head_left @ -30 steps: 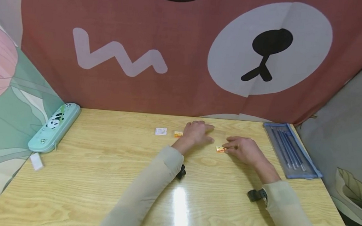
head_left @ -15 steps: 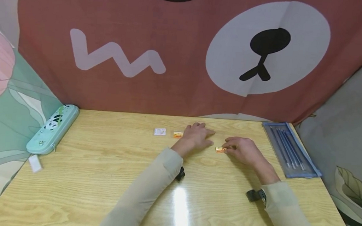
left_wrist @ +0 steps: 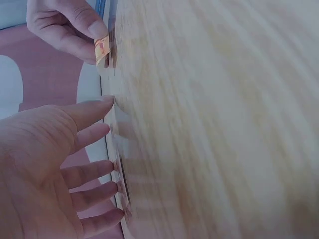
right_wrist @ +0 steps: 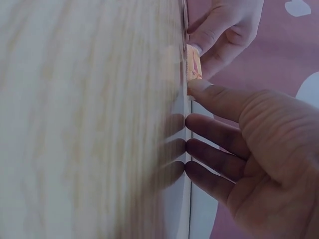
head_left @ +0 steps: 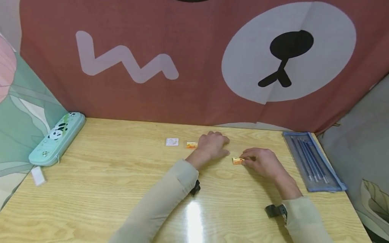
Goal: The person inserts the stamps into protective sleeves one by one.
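Observation:
My right hand [head_left: 262, 162] pinches a small orange-and-white printed piece of paper [head_left: 237, 161] between thumb and fingers, low over the table. In the left wrist view the paper [left_wrist: 101, 47] looks slightly curled, standing out from the tips of that hand. My left hand [head_left: 210, 145] is to its left, fingers loosely spread and fingertips right at the tabletop, holding nothing. Left of it lies a second orange-and-white paper [head_left: 191, 145], its right end close against the left hand. Farther left is a small pale printed card [head_left: 172, 142].
A blue-edged mesh pouch [head_left: 314, 163] with several pencils lies at the table's right. On the left edge rests a mint panda pencil case [head_left: 57, 139], a small white block [head_left: 38, 176] just in front of it. A red-brown printed cloth [head_left: 196, 102] hangs behind the wooden table [head_left: 105, 206].
The left hand's outstretched index finger has drawn in a little. The paper in the right hand has shifted and tilted slightly; that hand has hardly moved.

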Action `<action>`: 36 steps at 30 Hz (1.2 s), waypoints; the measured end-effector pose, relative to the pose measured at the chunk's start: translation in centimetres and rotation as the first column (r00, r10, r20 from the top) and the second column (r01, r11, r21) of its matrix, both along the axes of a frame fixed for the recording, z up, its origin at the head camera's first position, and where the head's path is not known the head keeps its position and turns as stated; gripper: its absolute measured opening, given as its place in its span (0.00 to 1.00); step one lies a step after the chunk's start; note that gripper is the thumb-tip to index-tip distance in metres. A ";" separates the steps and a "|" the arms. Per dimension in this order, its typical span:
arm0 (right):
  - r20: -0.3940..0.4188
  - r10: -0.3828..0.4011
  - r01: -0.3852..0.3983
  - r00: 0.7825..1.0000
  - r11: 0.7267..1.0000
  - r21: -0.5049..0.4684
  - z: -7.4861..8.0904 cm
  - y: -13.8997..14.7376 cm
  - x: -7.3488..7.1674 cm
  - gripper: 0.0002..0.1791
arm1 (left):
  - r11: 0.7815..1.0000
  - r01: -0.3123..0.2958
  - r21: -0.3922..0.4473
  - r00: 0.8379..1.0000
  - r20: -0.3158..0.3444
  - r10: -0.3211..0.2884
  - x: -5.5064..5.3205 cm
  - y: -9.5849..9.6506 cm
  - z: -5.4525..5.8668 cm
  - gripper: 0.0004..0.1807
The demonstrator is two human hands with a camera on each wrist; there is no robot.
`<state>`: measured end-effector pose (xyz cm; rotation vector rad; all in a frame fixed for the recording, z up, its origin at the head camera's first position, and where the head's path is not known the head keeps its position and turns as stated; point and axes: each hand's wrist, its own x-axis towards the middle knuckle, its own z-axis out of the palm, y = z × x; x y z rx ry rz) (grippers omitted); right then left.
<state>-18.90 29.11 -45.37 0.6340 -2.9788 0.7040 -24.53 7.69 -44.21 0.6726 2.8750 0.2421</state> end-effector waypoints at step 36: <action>0.323 -0.198 0.311 0.925 0.884 -0.348 2.6 -1.0 0.6 0.16 | 0.695 -0.286 0.660 0.916 0.400 -0.004 0.8 -6.2 1.8 0.19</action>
